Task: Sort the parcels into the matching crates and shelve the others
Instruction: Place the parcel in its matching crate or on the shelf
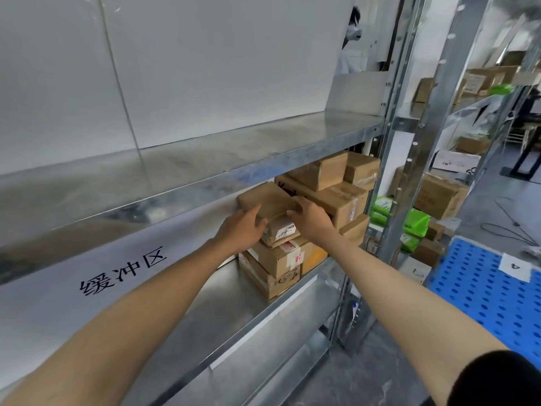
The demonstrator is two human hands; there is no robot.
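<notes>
**State.** The parcel (270,205), a small cardboard box with a white label (285,230) on its near face, sits tilted on top of a stack of boxes (273,268). The stack stands on the lower shelf (222,312), and the parcel is close under the front edge of the upper shelf (205,183). The left hand (243,227) grips the left near corner, with the thumb on the near face and the fingers round the side. The right hand (310,218) holds the right edge, with the fingers curled over the top. Both hands are closed on the parcel.

**Hazards.**

1. Stack collapse. The boxes beneath lie at differing angles, and the lowest comes close to the shelf's front edge. A dragging pull instead of a clean lift would likely carry the box below forward and tip it off.
2. Overhead strike. The upper shelf edge runs just above the parcel. A steep lift risks knocking the parcel or the knuckles against the metal.
3. Neighbour disturbance. The large box (336,200) stands just beside the right hand and carries two smaller boxes (319,171). A sideways swing to the right may dislodge them.
4. Slip. The hold is on edges and sides only, with nothing under the base. The parcel may rotate out of the grip once clear of the stack.
5. Mis-sort. The label is partly legible only, and no crate is in view. Read the label fully before choosing a destination.
</notes>
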